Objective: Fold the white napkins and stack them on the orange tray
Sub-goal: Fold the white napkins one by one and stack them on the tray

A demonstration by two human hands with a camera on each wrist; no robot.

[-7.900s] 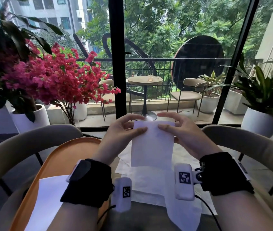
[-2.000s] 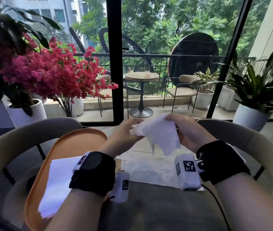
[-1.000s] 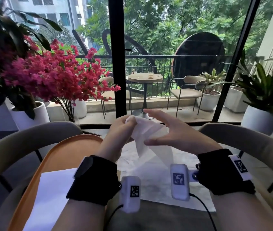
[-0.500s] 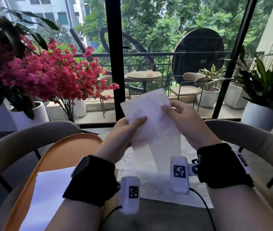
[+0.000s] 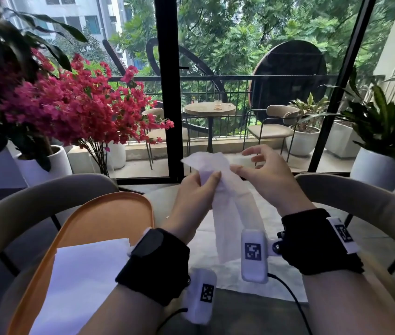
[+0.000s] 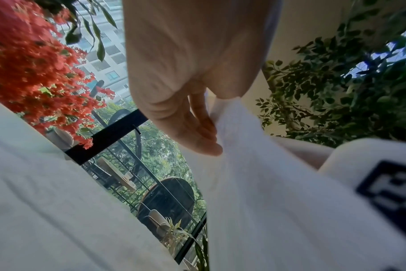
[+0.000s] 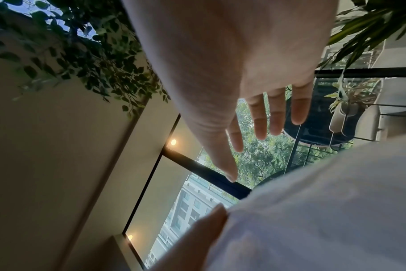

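**Mia:** Where is the napkin [image 5: 225, 201]?

**Sam:** In the middle of the head view, up in the air. It hangs long and thin, from the top down toward the bottom of the frame.

**Mia:** Who holds it?

**Sam:** The left hand [image 5: 195, 192]. Its thumb and fingers pinch the top part. The right hand [image 5: 264, 175] is just to the right of the napkin. Its fingers are spread out and loose, and it grips nothing.

**Mia:** So which hand is closer?

**Sam:** The left one, it has it already. I think the right hand must reach left to catch the hanging strip.

**Mia:** And the orange tray [image 5: 109, 213]?

**Sam:** Lower left. A folded white napkin [image 5: 83, 281] lies on it. More napkins [image 5: 278, 281] lie flat under the hands.
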